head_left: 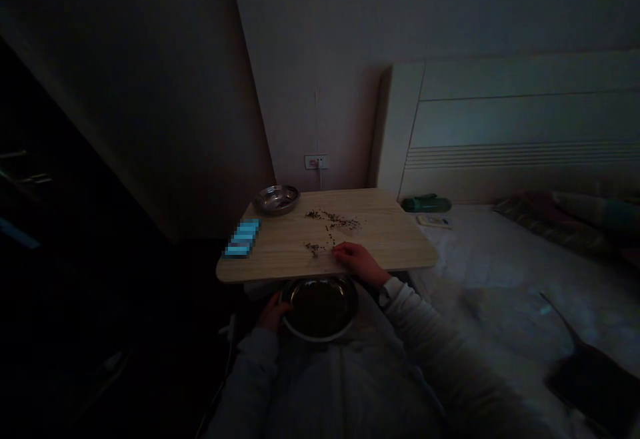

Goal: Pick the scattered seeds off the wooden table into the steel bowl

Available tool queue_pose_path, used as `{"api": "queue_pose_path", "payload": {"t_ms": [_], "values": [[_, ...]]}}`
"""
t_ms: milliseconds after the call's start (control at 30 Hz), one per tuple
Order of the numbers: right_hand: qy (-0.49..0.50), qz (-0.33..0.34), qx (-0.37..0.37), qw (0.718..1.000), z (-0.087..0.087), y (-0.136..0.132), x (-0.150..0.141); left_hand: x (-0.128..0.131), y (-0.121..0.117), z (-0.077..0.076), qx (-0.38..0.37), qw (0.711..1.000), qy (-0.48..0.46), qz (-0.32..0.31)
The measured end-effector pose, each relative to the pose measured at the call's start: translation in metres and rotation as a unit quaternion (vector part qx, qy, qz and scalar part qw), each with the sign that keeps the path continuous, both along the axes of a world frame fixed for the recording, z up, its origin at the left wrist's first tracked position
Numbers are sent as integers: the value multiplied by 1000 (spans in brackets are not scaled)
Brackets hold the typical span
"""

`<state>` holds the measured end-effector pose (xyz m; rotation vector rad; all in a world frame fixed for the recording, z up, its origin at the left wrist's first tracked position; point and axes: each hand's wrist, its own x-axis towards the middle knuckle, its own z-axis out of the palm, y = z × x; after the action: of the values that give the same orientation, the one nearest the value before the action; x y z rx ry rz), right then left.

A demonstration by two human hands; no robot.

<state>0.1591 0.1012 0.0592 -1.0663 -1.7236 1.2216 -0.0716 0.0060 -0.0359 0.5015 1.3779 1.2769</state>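
Observation:
My left hand (273,312) grips the left rim of a round metal bowl (320,340), which sits at my lap below the table's front edge. The bowl's inside is dark, and its contents are hard to make out. On the light wooden tabletop (280,252) rests my right hand (356,259), its fingers drawn together at the tips. Whatever may be between those fingertips is too small to see. Just left of them lies a little heap of small dark grains (314,249). More scattered grains (340,219) spread across the middle of the tabletop.
A second metal bowl (277,200) stands at the table's back left corner, with a blurred-out bright screen (243,237) in front of it. To the right is a bed (470,272) with a green bottle-like object (427,203), a pale remote-like object (434,221) and a dark flat object (595,382).

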Motion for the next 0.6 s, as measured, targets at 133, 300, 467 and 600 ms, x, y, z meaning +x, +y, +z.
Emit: {"api": "queue_pose_path", "payload": {"t_ms": [133, 300, 467, 600], "values": [[66, -33, -11, 997, -1, 2, 0, 5, 0, 5, 4, 1000, -11, -1], [116, -63, -31, 991, 0, 4, 2, 8, -5, 6, 4, 1000, -13, 11], [153, -117, -43, 980, 1, 5, 6, 3, -8, 4, 15, 1000, -14, 7], [190, -139, -52, 971, -6, 9, 9, 7, -2, -2, 25, 1000, -3, -3]]}}
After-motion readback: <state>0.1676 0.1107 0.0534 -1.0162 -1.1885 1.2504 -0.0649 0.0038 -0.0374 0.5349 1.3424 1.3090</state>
